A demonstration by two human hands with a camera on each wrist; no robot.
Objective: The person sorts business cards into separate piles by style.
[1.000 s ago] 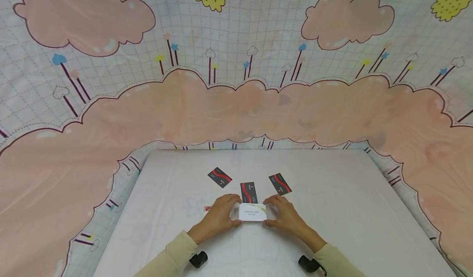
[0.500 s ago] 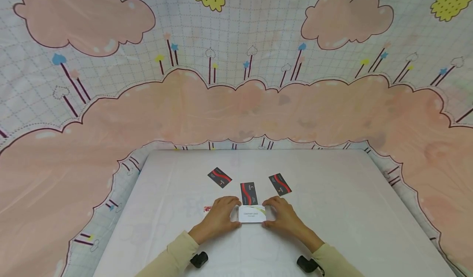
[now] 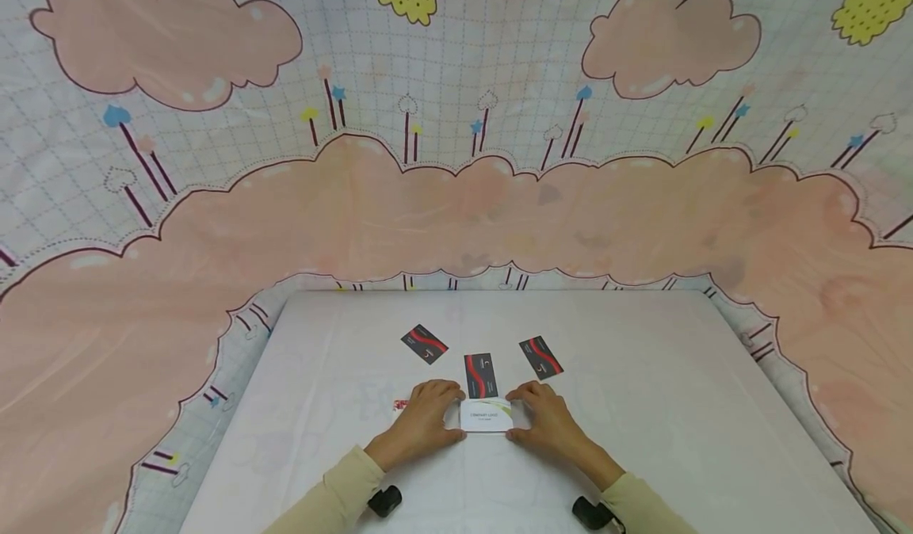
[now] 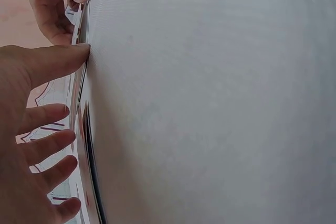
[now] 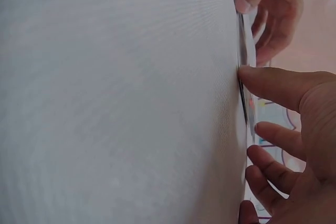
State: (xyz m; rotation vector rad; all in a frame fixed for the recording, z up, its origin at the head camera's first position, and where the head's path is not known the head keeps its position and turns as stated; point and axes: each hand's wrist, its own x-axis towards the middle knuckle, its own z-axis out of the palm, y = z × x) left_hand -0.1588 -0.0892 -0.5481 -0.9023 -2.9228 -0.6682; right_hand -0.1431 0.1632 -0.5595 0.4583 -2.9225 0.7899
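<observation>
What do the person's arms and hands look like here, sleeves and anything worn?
Both arms wear pale cream long sleeves ending at the wrists. The left hand and right hand are bare, with no rings or gloves visible. A small black device sits under each wrist.

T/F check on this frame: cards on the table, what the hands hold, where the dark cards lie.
1. Both hands hold the white card. True: left hand and right hand pinch its ends.
2. Five dark cards lie on the table. False: three.
3. The middle dark card lies just beyond the white card. True.
4. The left dark card is under the left hand. False: it lies apart, farther away.
</observation>
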